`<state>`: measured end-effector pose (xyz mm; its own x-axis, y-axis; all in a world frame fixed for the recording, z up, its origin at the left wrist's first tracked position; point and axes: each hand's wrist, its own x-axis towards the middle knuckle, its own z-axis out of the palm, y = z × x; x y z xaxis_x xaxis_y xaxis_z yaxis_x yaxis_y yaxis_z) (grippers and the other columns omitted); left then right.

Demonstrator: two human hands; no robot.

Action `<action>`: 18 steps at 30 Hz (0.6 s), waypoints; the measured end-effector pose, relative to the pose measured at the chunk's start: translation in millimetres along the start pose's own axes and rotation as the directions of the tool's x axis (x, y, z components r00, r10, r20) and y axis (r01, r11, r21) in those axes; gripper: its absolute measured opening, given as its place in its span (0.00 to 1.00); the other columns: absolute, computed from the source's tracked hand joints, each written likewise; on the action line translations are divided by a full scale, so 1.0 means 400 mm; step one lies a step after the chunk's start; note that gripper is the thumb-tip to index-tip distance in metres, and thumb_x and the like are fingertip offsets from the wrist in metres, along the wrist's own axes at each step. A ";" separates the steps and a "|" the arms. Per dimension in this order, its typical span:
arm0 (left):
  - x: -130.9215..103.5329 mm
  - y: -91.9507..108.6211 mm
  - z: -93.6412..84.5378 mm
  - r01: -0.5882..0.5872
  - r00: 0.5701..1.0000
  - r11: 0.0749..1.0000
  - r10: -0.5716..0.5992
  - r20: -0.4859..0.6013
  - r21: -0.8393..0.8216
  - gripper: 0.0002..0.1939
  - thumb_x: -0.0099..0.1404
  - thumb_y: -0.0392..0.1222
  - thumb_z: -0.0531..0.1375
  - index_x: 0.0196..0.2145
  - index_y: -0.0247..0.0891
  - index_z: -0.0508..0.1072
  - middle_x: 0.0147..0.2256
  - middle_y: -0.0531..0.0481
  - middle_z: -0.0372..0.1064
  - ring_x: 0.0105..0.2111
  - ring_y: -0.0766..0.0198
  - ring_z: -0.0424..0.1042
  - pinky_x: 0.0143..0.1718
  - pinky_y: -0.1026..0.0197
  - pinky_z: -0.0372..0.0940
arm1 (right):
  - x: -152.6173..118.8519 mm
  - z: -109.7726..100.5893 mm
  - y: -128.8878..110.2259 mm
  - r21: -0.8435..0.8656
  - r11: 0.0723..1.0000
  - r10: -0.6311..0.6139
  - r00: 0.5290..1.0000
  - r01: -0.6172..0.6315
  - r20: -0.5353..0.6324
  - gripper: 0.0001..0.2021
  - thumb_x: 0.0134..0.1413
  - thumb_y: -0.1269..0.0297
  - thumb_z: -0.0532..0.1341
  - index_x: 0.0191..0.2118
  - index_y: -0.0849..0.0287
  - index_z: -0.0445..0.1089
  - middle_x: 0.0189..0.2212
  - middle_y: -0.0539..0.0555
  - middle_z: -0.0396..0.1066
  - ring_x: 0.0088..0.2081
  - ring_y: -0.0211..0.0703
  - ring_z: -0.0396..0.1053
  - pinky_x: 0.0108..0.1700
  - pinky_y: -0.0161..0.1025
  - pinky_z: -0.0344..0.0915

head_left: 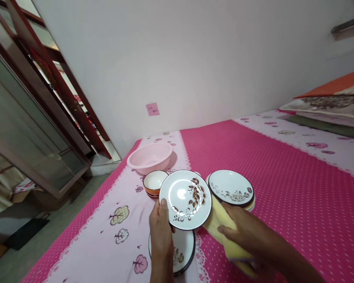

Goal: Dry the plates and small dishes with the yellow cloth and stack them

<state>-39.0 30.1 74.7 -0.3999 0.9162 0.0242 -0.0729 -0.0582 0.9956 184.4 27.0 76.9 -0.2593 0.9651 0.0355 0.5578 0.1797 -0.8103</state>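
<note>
A white plate point(177, 192) with a dark rim and brown flowers is tilted up toward me. My left hand point(161, 220) grips its lower left edge, thumb on the face. In my right hand point(238, 226) is a yellow cloth point(220, 220), bunched against the plate's lower right side; some fingers are hidden behind it. Beneath the left hand lies a stack of similar plates point(187, 245), partly covered by hand and plate. Another plate stack point(231, 184) stands just beyond the right hand. Left of the held plate sits a small stack of orange-brown bowls point(153, 182) with white insides.
A pink basin point(150, 155) stands behind the bowls. Everything rests on a bed with a pink patterned sheet point(212, 145) against a white wall point(194, 70). Folded bedding point(336, 102) is piled at the far right. A glass-panelled door point(26, 118) and the floor are at left.
</note>
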 end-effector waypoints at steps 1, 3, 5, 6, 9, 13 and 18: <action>-0.001 0.004 0.000 0.005 1.000 1.000 -0.005 -0.005 0.014 0.25 0.64 0.66 0.58 0.32 0.39 0.68 0.20 0.60 0.54 0.19 0.70 0.51 0.18 0.67 0.49 | 0.002 0.009 0.003 -0.094 0.995 0.027 0.999 -0.030 -0.036 0.23 0.46 0.68 0.62 0.52 0.57 0.74 0.47 0.63 0.78 0.48 0.63 0.75 0.49 0.53 0.68; -0.005 0.014 0.003 0.003 1.000 1.000 -0.003 -0.001 0.014 0.24 0.64 0.65 0.59 0.33 0.38 0.70 0.21 0.58 0.58 0.21 0.68 0.55 0.19 0.66 0.51 | 0.006 0.027 -0.006 -0.157 0.987 0.043 0.999 -0.045 -0.015 0.28 0.43 0.69 0.64 0.54 0.56 0.72 0.50 0.63 0.77 0.50 0.65 0.74 0.49 0.53 0.68; -0.010 0.022 0.006 -0.011 1.000 1.000 0.012 0.013 -0.009 0.24 0.65 0.63 0.59 0.37 0.37 0.73 0.25 0.53 0.67 0.25 0.65 0.62 0.22 0.64 0.57 | 0.008 0.035 -0.025 -0.087 0.996 -0.029 0.998 0.033 0.049 0.27 0.43 0.67 0.66 0.54 0.54 0.72 0.50 0.61 0.77 0.51 0.63 0.73 0.50 0.51 0.67; -0.013 0.026 0.007 -0.016 1.000 1.000 0.016 0.024 -0.018 0.24 0.65 0.62 0.59 0.39 0.36 0.74 0.29 0.49 0.71 0.27 0.63 0.65 0.25 0.63 0.60 | 0.008 0.034 -0.035 -0.029 0.996 -0.085 0.995 0.087 0.058 0.22 0.47 0.65 0.65 0.52 0.54 0.73 0.49 0.59 0.77 0.51 0.61 0.73 0.50 0.50 0.67; -0.016 0.034 0.007 -0.010 0.999 1.000 0.011 0.052 -0.019 0.25 0.66 0.62 0.58 0.44 0.36 0.75 0.37 0.44 0.76 0.33 0.59 0.70 0.31 0.60 0.65 | 0.006 0.015 -0.044 0.143 0.973 -0.183 0.983 0.183 -0.012 0.13 0.63 0.61 0.54 0.46 0.56 0.74 0.41 0.58 0.78 0.46 0.53 0.73 0.48 0.46 0.67; -0.014 0.039 0.006 -0.028 0.998 0.999 0.025 0.064 0.041 0.25 0.67 0.61 0.57 0.45 0.36 0.77 0.37 0.44 0.77 0.33 0.58 0.70 0.32 0.60 0.65 | 0.008 0.000 -0.025 0.411 0.906 -0.114 0.993 0.101 0.007 0.18 0.68 0.53 0.49 0.40 0.57 0.72 0.24 0.51 0.71 0.27 0.44 0.69 0.32 0.39 0.65; -0.025 0.033 0.029 0.005 0.996 0.998 -0.010 0.092 0.056 0.22 0.66 0.61 0.59 0.42 0.39 0.76 0.32 0.48 0.75 0.29 0.60 0.67 0.28 0.61 0.63 | 0.021 0.015 -0.031 0.584 0.807 -0.025 0.993 0.086 -0.112 0.17 0.60 0.47 0.59 0.38 0.58 0.72 0.21 0.48 0.71 0.25 0.42 0.68 0.30 0.38 0.66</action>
<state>-25.5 24.9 88.4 -0.3135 0.9493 0.0228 -0.0237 -0.0318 0.9992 170.7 31.9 83.8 -0.1834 0.9756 0.1207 -0.0327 0.1167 -0.9926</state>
